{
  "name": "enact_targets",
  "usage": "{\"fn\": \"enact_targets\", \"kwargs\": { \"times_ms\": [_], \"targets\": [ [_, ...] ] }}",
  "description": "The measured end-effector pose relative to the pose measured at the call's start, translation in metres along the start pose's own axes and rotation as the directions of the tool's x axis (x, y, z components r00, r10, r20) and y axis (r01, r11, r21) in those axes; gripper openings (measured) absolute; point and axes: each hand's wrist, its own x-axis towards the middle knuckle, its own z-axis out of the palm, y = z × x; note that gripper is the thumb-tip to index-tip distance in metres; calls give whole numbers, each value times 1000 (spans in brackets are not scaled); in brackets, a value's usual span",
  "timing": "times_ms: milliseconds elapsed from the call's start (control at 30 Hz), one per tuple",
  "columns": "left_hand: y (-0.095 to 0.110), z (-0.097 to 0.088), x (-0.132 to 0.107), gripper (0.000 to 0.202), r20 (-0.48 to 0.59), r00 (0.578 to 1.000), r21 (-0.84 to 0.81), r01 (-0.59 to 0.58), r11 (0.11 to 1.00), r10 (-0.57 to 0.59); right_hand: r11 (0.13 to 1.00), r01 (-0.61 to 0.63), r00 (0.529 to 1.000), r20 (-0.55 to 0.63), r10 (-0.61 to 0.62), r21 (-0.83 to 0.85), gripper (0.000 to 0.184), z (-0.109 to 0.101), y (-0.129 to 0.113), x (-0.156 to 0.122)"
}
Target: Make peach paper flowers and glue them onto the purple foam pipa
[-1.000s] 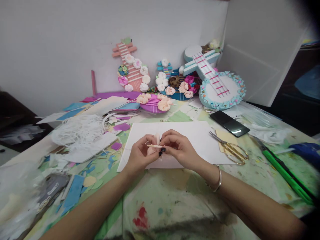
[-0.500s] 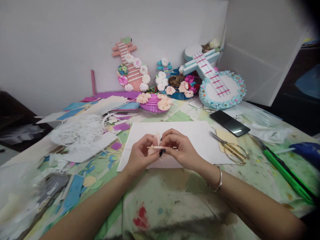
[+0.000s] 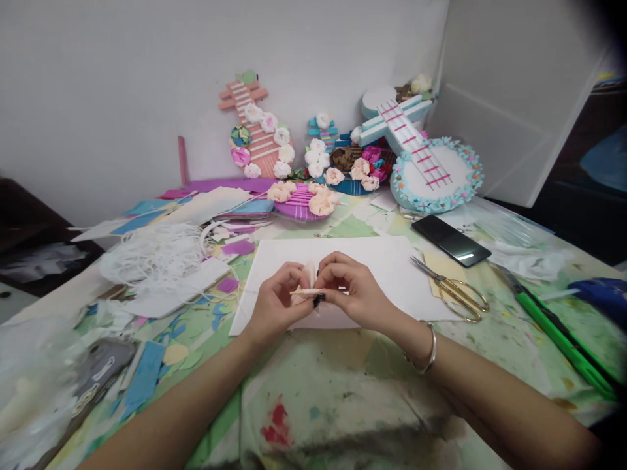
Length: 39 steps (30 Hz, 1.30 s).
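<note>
Both of my hands meet at the middle of the view, above a white sheet [image 3: 386,261] on the table. Between them is a small piece of pale pink crepe paper [image 3: 308,274], partly hidden by my fingers. My left hand [image 3: 280,297] pinches its left side, with the thumb pointing inward. My right hand [image 3: 355,294] pinches the other side, dark-nailed fingertips against the paper. A thin pale edge of the paper runs level between the two thumbs. Gold-handled scissors [image 3: 453,289] lie right of my right hand.
Right of the hands lie a black phone [image 3: 450,240], a green utility knife [image 3: 563,339] and a blue glue gun [image 3: 600,294]. At left are a heap of white cord [image 3: 154,264] and a grey phone case [image 3: 100,372]. Flower-covered paper guitars [image 3: 262,140] stand along the wall.
The hands stay almost in place. My fingers shift slightly on the pink paper, and its level front edge looks a little thicker and more ruffled.
</note>
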Motion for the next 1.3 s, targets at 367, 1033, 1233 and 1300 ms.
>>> {"fn": "enact_targets", "kwargs": {
  "times_ms": [367, 1033, 1233, 1300],
  "targets": [
    [-6, -1, 0, 20, 23, 999, 11, -35, 999, 35, 999, -2, 1000, -6, 1, -37, 13, 0, 2, 1],
    [-4, 1, 2, 19, 29, 996, 56, -81, 995, 80, 998, -56, 998, -8, 56, -10, 16, 1, 1, 2],
    [-6, -1, 1, 18, 34, 996, 66, -84, 994, 82, 998, -60, 998, 3, 60, -19, 15, 1, 1, 1],
    [-5, -1, 1, 18, 28, 996, 70, -81, 994, 79, 998, -53, 999, 5, 53, -29, 15, 1, 0, 1]
  ]
}}
